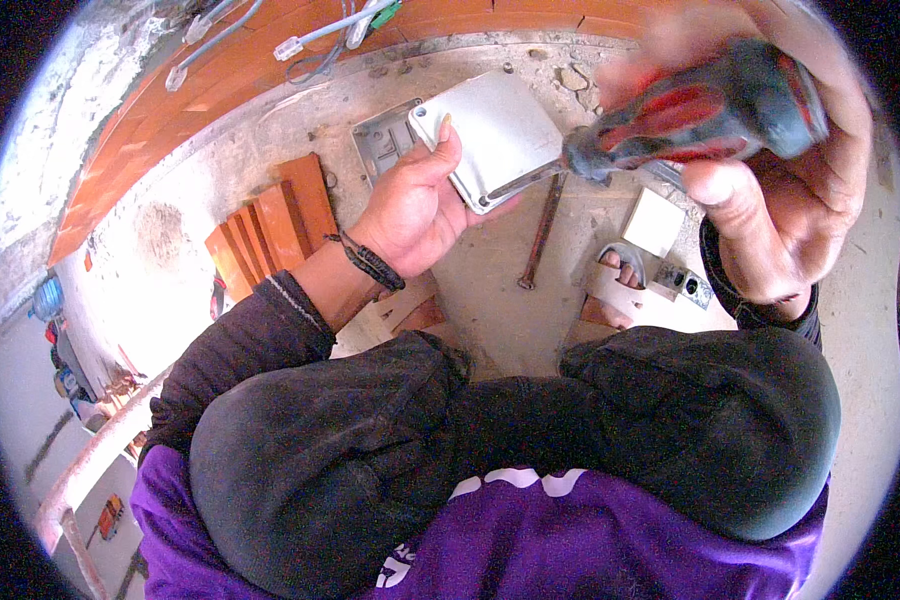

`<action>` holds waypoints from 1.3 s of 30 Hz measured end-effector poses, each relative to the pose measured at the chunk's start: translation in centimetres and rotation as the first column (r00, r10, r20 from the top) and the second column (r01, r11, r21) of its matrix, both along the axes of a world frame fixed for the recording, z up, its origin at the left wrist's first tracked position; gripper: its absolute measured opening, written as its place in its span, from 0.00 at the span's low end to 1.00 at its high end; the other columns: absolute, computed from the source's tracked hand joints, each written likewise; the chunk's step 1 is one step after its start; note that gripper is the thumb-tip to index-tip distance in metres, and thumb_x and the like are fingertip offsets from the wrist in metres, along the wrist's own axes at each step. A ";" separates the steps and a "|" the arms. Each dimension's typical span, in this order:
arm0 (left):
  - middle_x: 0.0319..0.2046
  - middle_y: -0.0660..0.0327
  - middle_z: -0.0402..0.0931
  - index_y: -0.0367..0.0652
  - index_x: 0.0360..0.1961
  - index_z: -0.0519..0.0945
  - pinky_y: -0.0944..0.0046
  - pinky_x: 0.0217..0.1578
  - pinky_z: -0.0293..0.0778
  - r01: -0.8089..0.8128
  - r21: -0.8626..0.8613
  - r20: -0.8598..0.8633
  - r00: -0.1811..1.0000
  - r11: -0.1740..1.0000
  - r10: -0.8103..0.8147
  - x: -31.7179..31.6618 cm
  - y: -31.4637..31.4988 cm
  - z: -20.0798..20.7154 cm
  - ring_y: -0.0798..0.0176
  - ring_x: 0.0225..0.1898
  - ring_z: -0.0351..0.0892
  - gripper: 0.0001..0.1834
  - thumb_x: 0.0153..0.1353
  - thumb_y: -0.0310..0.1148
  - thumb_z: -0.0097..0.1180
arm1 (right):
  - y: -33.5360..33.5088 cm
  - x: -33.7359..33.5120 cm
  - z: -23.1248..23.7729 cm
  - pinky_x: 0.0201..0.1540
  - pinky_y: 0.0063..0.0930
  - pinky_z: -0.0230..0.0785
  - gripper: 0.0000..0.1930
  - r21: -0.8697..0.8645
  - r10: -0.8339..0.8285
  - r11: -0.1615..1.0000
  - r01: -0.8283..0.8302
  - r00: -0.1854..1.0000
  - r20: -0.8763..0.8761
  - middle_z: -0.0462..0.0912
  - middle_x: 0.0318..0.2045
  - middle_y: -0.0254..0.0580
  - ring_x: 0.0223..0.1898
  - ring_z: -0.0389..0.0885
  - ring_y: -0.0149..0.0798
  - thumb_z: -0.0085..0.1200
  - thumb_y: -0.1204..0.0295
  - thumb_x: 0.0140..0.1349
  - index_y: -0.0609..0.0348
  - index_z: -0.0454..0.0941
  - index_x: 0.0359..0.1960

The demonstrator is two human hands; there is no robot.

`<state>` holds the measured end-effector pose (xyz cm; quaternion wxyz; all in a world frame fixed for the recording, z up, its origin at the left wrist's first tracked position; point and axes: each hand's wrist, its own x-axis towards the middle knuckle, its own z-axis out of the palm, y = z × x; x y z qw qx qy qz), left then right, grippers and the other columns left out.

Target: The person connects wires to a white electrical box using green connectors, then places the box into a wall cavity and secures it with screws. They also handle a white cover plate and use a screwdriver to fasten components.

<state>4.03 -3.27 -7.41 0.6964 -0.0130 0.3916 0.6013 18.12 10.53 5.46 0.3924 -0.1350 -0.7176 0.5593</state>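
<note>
My left hand (410,210) grips a light grey square cover plate (505,125) by its near left edge, thumb on top and fingers beneath. The cover has holes or screws at its corners. In my right hand (795,225) is a screwdriver (680,115) with a red and black handle, smeared a little by motion. Its shaft slants down to the left, and the tip sits at the cover's near corner. Partly behind the cover, a grey plastic box (372,145) lies on the floor.
Terracotta pieces (280,225) lie at left before a brick wall (160,140). Grey cables (320,35) with clear plugs hang above. Between my sandalled feet lies a rusty metal bar (542,235). By my right foot are a white square piece (653,222) and a small block with holes (687,286).
</note>
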 end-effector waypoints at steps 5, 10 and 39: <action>0.62 0.56 0.69 0.43 0.67 0.59 0.46 0.58 0.71 0.055 0.030 -0.026 0.998 0.998 -0.054 0.5 0.6 0.1 0.53 0.61 0.72 0.27 0.74 0.47 0.38 | 5.4 1.7 -4.5 0.29 0.31 0.78 0.36 0.509 0.332 0.844 -0.168 0.910 -0.250 0.79 0.41 0.55 0.27 0.83 0.40 0.73 0.69 0.49 0.66 0.64 0.57; 0.59 0.57 0.71 0.44 0.65 0.61 0.48 0.55 0.74 0.067 0.017 -0.057 0.996 0.998 -0.066 0.6 1.4 0.0 0.56 0.59 0.74 0.26 0.74 0.47 0.40 | 5.3 3.8 -1.2 0.34 0.31 0.76 0.30 0.528 0.199 0.823 -0.208 0.977 0.076 0.79 0.37 0.55 0.33 0.82 0.43 0.70 0.65 0.51 0.62 0.67 0.51; 0.51 0.59 0.77 0.34 0.58 0.71 0.65 0.51 0.71 -0.340 0.213 -0.609 0.687 0.916 0.397 0.5 1.8 -0.8 0.69 0.49 0.74 0.22 0.73 0.41 0.48 | 3.0 5.3 -0.8 0.24 0.37 0.68 0.10 0.094 0.160 0.851 -0.517 0.426 0.890 0.74 0.23 0.42 0.22 0.75 0.43 0.60 0.76 0.54 0.61 0.74 0.36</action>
